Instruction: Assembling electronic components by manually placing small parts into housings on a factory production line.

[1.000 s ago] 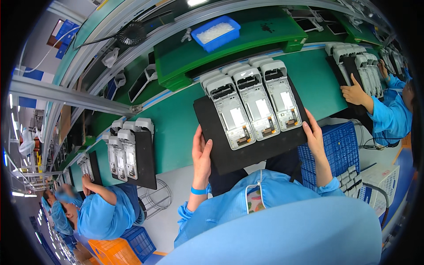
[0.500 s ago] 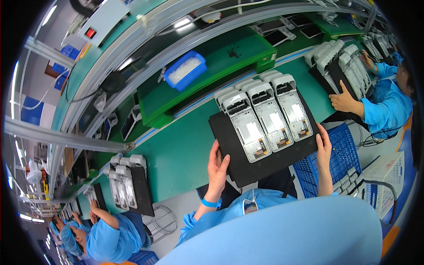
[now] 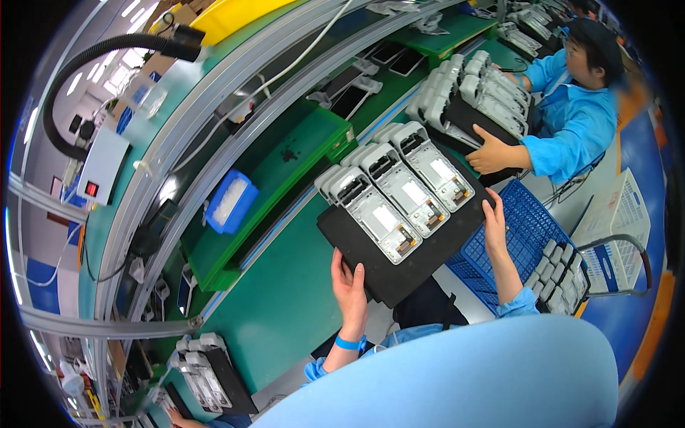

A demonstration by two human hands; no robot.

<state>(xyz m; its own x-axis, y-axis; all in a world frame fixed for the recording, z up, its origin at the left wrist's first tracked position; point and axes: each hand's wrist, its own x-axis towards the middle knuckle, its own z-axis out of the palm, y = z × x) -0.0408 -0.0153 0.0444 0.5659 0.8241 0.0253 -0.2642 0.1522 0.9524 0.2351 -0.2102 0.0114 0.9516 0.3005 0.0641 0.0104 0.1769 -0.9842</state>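
Between my two hands is a black foam pad (image 3: 421, 272), tilted, with rows of grey plastic device housings (image 3: 380, 220) lying on it. Three housings show their open insides in front, each with a white label and a small orange-brown connector near its lower end; more stand stacked behind them. My left hand (image 3: 349, 291) grips the pad's near left edge, thumb on top, a blue band at the wrist. On the right edge, my right hand (image 3: 494, 225) holds the pad with its thumb up. Fingers under the pad are hidden.
A co-worker's hand (image 3: 492, 151) rests by another loaded black pad (image 3: 492, 121) at right. A blue bin of clear pieces (image 3: 232, 202) sits on the green raised shelf (image 3: 285, 171). Blue crate (image 3: 492, 246) and housings (image 3: 560, 278) lie right; another loaded pad (image 3: 227, 378) lies left.
My view has turned to the right. The pad with its housings has come closer to the co-worker's loaded pad, still held in both my hands.
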